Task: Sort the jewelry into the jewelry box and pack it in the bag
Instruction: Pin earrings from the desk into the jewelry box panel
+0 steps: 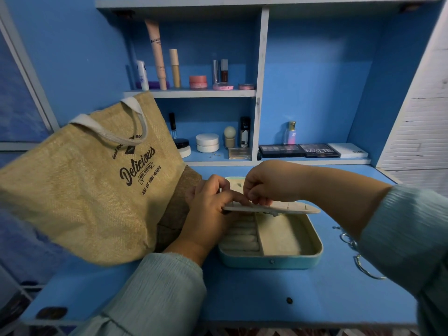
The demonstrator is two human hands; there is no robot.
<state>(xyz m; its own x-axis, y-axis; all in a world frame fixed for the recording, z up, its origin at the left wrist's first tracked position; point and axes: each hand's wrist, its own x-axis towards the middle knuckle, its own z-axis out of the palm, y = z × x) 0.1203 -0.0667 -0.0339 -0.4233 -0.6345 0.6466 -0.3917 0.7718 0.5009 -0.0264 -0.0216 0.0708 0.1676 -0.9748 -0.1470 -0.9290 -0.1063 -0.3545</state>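
Observation:
A light-blue jewelry box (271,259) with a cream lining lies open on the blue desk. A cream earring panel (291,207) is held flat above its tray. My left hand (208,214) holds the panel's left end, fingers on top. My right hand (266,185) is over the panel with fingertips pinched together on something too small to make out. A tan jute bag (84,185) printed "Delicious" stands to the left of the box. Silver rings and a bangle (363,267) lie on the desk to the right, partly hidden by my right sleeve.
Shelves behind the desk hold cosmetics tubes and jars (174,73), eyeshadow palettes (312,150) and a perfume bottle (290,133). Two small studs (216,155) lie on the lower shelf. The desk's front edge (242,322) is near me.

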